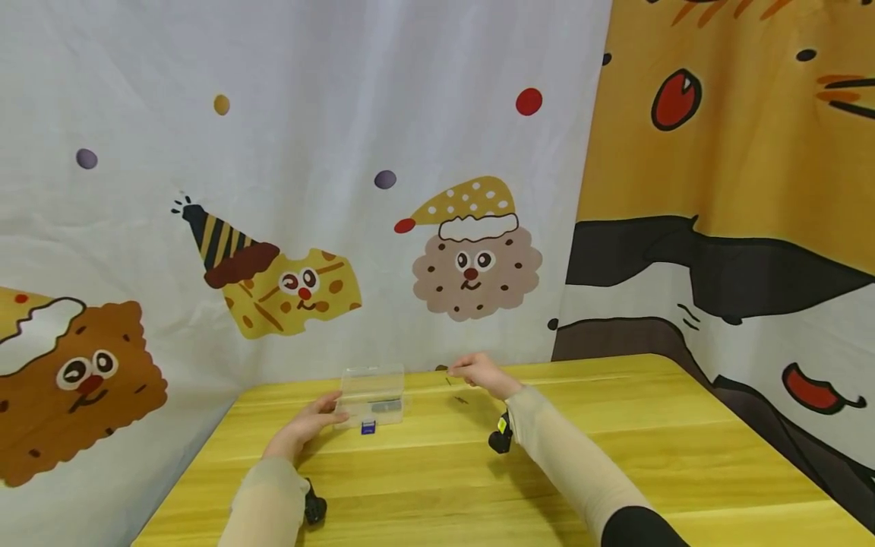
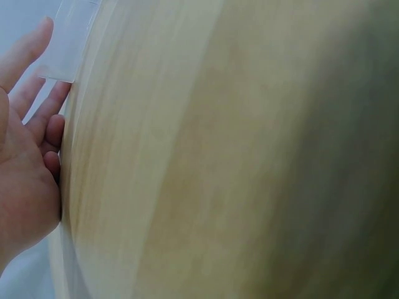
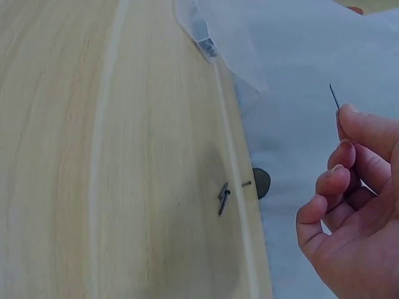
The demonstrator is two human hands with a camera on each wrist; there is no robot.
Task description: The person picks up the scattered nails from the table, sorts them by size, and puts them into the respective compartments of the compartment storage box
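A clear plastic box [image 1: 371, 410] stands at the far side of the table with its lid [image 1: 372, 380] raised. Grey metal pieces [image 1: 386, 406] lie inside toward its right, and a blue latch [image 1: 368, 427] shows on its front. My left hand [image 1: 311, 427] holds the left end of the box between thumb and fingers. Above the table, to the right of the box, my right hand [image 1: 481, 374] pinches a thin dark nail [image 3: 335, 96] between thumb and forefinger, pointed end sticking out. Below that hand, several loose nails [image 3: 223, 198] lie near the far edge.
A cloth curtain [image 1: 307, 152] printed with cartoon figures hangs right behind the wooden table [image 1: 424, 486]. Black wrist cameras [image 1: 501, 439] are strapped under both light sleeves [image 1: 567, 448].
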